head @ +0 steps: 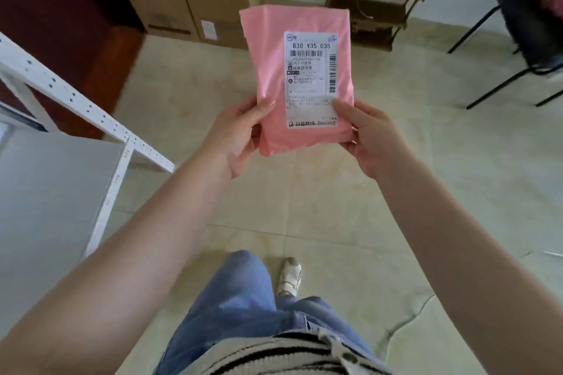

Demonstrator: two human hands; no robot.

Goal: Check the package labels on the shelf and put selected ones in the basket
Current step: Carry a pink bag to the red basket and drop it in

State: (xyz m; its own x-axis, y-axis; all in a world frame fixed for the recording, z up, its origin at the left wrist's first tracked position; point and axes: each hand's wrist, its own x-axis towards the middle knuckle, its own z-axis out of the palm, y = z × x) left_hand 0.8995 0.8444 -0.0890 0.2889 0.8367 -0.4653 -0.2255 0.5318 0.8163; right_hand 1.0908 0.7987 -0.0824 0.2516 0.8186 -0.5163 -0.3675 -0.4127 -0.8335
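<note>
Both hands, left hand [240, 134] and right hand [370, 137], pinch the pink package [271, 70] by its lower corners, fingers gripping clear of most of the upright label [310, 79], probably so it reads.

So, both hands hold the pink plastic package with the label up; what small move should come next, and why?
Probably hold the pink plastic package steady and read its white label: left hand and right hand grip its lower corners, label facing up, and no basket is in view.
</note>
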